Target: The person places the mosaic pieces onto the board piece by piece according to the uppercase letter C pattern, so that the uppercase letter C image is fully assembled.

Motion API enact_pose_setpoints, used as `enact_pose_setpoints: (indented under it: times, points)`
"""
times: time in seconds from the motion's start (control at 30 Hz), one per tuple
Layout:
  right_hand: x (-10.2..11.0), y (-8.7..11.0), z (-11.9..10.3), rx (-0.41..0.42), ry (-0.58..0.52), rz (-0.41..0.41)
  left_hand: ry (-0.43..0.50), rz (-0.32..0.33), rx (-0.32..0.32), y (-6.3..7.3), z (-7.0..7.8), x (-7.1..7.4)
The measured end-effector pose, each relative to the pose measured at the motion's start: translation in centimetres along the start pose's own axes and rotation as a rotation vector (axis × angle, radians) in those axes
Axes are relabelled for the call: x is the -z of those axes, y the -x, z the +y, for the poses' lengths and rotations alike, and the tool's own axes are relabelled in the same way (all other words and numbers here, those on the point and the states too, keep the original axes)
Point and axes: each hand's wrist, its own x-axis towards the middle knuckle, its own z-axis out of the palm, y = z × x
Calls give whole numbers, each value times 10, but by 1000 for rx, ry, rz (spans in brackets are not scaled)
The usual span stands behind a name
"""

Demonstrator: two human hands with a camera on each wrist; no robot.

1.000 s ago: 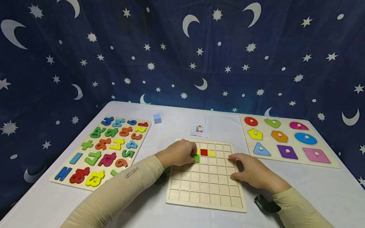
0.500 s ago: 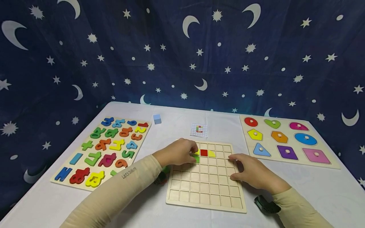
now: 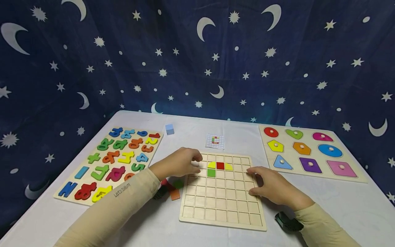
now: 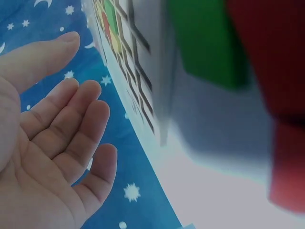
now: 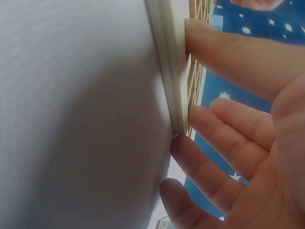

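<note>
Fingers of the left hand (image 3: 178, 164) are released, thumb parted, over the left side of the grid board (image 3: 222, 202); those of the right hand (image 3: 273, 186) rest against its right edge, gripping nothing. That board lies well in from the far edge of the counter (image 3: 240, 139), bearing a green square tile (image 3: 211, 173), a red square tile (image 3: 220, 166) and two yellow quarter-round tiles (image 3: 228, 167). To seat pieces well, I'd brace the board lightly and lower each flat. Both forearms (image 3: 123, 202) slant inward, thumbs nearer me.
</note>
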Motion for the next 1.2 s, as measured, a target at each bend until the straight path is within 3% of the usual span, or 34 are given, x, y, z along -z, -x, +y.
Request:
enact_pose_setpoints:
  times: [0.3,0.63,0.9,1.2]
  points:
    - [1,0,0,2,-3,-8,4,34,96,20,-23,7]
    - [1,0,0,2,-2,-7,31,-14,196,35,-35,7]
    - [0,0,0,0,2,-4,10,-92,149,41,-37,-1]
    - [0,0,1,-7,1,-3,0,-95,115,40,-40,-6]
